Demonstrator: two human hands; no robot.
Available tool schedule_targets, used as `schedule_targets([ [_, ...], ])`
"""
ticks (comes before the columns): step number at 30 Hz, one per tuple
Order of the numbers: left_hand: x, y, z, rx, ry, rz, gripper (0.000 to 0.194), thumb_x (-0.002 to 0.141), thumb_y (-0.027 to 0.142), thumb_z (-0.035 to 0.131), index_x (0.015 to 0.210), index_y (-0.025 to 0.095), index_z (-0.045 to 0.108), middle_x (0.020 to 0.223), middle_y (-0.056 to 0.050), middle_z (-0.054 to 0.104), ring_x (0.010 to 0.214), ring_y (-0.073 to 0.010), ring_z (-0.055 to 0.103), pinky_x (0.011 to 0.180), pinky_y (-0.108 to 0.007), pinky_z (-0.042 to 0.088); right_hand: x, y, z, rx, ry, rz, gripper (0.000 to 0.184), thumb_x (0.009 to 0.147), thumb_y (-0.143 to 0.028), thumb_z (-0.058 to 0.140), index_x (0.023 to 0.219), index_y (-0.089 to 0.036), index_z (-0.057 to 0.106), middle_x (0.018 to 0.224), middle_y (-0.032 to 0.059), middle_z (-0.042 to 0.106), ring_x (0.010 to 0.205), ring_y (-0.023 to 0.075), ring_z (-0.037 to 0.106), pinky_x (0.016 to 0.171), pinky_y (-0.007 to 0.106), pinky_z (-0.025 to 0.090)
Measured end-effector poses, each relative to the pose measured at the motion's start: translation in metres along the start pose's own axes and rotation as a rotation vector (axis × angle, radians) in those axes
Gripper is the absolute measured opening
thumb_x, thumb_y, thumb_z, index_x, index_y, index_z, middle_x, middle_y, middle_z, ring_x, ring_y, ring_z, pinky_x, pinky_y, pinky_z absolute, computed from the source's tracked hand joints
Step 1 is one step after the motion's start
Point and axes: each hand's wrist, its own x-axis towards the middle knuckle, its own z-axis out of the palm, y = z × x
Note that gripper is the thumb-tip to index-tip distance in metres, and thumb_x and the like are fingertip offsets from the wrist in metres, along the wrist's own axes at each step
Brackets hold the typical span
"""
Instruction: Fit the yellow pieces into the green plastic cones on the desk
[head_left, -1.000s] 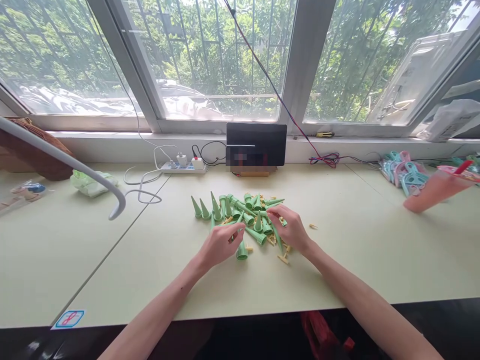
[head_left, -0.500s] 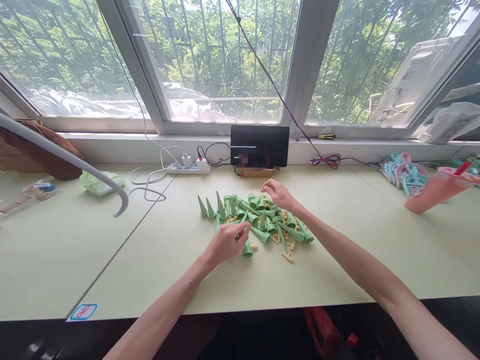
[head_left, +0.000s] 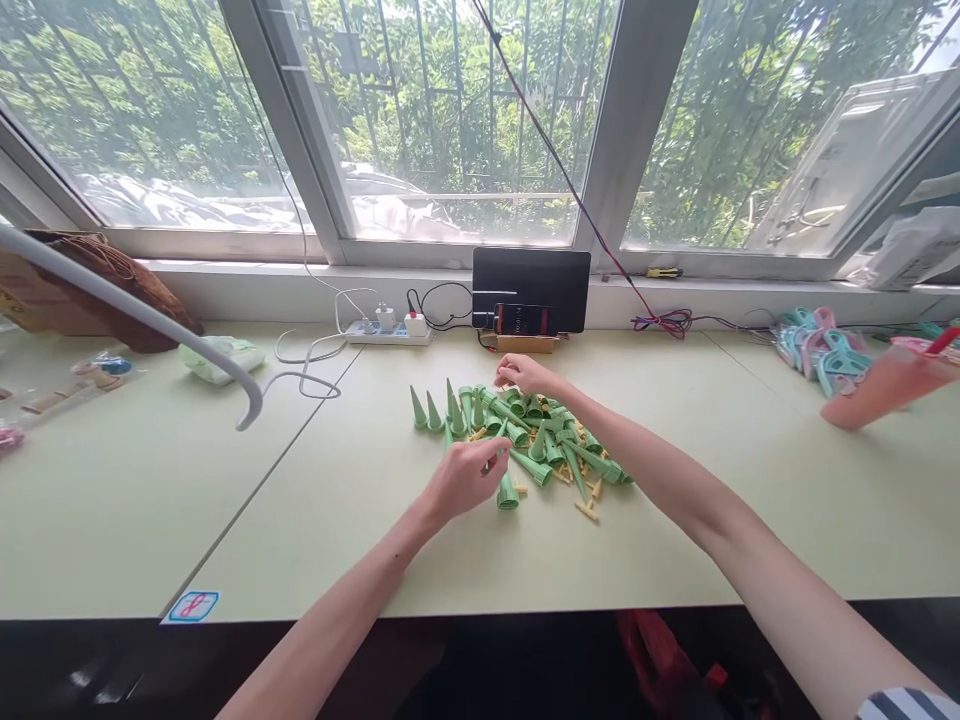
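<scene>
My left hand (head_left: pixel 466 476) is closed at the front left of a heap of green plastic cone-shaped spikes (head_left: pixel 536 470). Its fingertips pinch beside a spike (head_left: pixel 508 496) whose open base faces me; whether they grip it is unclear. Over the back of the heap, my right hand (head_left: pixel 525 373) has thumb and fingers pressed together. What sits between them is too small to make out. Small yellow T-shaped pieces (head_left: pixel 587 512) lie among and in front of the spikes. Several spikes (head_left: pixel 434 412) stand upright in a group on the left.
Behind the heap, a dark tablet (head_left: pixel 531 275) leans upright with a phone (head_left: pixel 525 319) before it. A power strip (head_left: pixel 388 335) and white cables lie left of that. A tilted cup of pink drink (head_left: pixel 877 385) and bagged pastel clips (head_left: pixel 814 345) are at right. A white curved bar (head_left: pixel 150 310) crosses the left.
My right hand has moved left across the back of the heap. My left hand stays by the front spike. The whole view has shifted slightly, and the phone's screen now shows lit.
</scene>
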Motion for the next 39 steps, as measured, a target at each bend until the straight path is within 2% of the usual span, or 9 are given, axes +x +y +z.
schedule_targets([
  [8, 0.000, -0.001, 0.002, 0.022, 0.006, 0.013, 0.018, 0.090, 0.014, 0.050, 0.089, 0.018, 0.068, 0.053, 0.005, 0.054, 0.041, -0.0064, 0.039, 0.048, -0.019, 0.034, 0.002, -0.003, 0.010, 0.091, -0.062, 0.018, 0.019, 0.098, -0.015, 0.048, 0.080, -0.019, 0.050, 0.075, 0.0041, 0.073, 0.070, 0.0158, 0.071, 0.070, 0.031, 0.060],
  [14, -0.001, -0.002, 0.003, 0.028, -0.015, 0.016, 0.018, 0.091, 0.014, 0.050, 0.090, 0.019, 0.067, 0.054, 0.005, 0.054, 0.042, -0.0065, 0.040, 0.048, -0.019, 0.034, 0.000, -0.005, 0.012, 0.103, -0.039, 0.024, 0.018, 0.098, -0.016, 0.049, 0.080, -0.019, 0.050, 0.076, 0.0048, 0.072, 0.069, 0.0161, 0.072, 0.070, 0.032, 0.061],
  [18, -0.001, -0.003, 0.002, 0.014, -0.021, 0.008, 0.018, 0.091, 0.016, 0.049, 0.091, 0.019, 0.067, 0.054, 0.005, 0.054, 0.043, -0.0068, 0.042, 0.049, -0.019, 0.036, -0.005, -0.002, -0.003, 0.064, 0.032, 0.017, 0.015, 0.097, -0.017, 0.051, 0.083, -0.018, 0.051, 0.081, 0.0070, 0.073, 0.073, 0.0165, 0.072, 0.072, 0.032, 0.061],
  [23, 0.001, -0.002, 0.002, 0.002, -0.020, 0.017, 0.018, 0.091, 0.016, 0.050, 0.091, 0.019, 0.067, 0.056, 0.005, 0.056, 0.043, -0.0067, 0.042, 0.049, -0.019, 0.036, -0.024, 0.010, -0.042, -0.089, 0.197, 0.045, 0.014, 0.093, -0.014, 0.053, 0.079, -0.018, 0.053, 0.083, 0.0082, 0.072, 0.080, 0.0173, 0.068, 0.075, 0.031, 0.055],
  [26, 0.001, -0.003, 0.002, 0.008, -0.020, 0.015, 0.017, 0.091, 0.015, 0.050, 0.090, 0.019, 0.067, 0.055, 0.005, 0.055, 0.043, -0.0067, 0.041, 0.049, -0.019, 0.037, -0.040, 0.020, -0.058, -0.172, 0.274, 0.081, 0.015, 0.088, -0.012, 0.055, 0.074, -0.018, 0.054, 0.081, 0.0067, 0.071, 0.082, 0.0173, 0.066, 0.078, 0.030, 0.051],
  [29, 0.001, -0.004, 0.002, 0.008, -0.020, 0.018, 0.017, 0.091, 0.015, 0.050, 0.090, 0.019, 0.067, 0.055, 0.005, 0.055, 0.043, -0.0068, 0.041, 0.049, -0.019, 0.037, -0.054, 0.029, -0.061, -0.198, 0.295, 0.111, 0.014, 0.087, -0.014, 0.055, 0.074, -0.018, 0.055, 0.083, 0.0062, 0.071, 0.079, 0.0170, 0.064, 0.075, 0.029, 0.050],
  [34, 0.001, -0.005, 0.003, 0.009, -0.021, 0.020, 0.017, 0.091, 0.015, 0.051, 0.092, 0.019, 0.067, 0.055, 0.005, 0.056, 0.044, -0.0070, 0.044, 0.050, -0.018, 0.037, -0.067, 0.036, -0.055, -0.124, 0.246, 0.123, 0.013, 0.090, -0.016, 0.051, 0.078, -0.018, 0.056, 0.083, 0.0065, 0.073, 0.073, 0.0156, 0.067, 0.068, 0.027, 0.053],
  [39, 0.002, -0.006, 0.003, 0.019, -0.033, 0.012, 0.017, 0.091, 0.015, 0.051, 0.092, 0.018, 0.068, 0.055, 0.005, 0.057, 0.044, -0.0069, 0.044, 0.050, -0.018, 0.037, -0.081, 0.033, -0.060, -0.025, 0.286, 0.081, 0.013, 0.093, -0.019, 0.049, 0.082, -0.017, 0.056, 0.089, 0.0091, 0.073, 0.083, 0.0157, 0.070, 0.079, 0.030, 0.057],
])
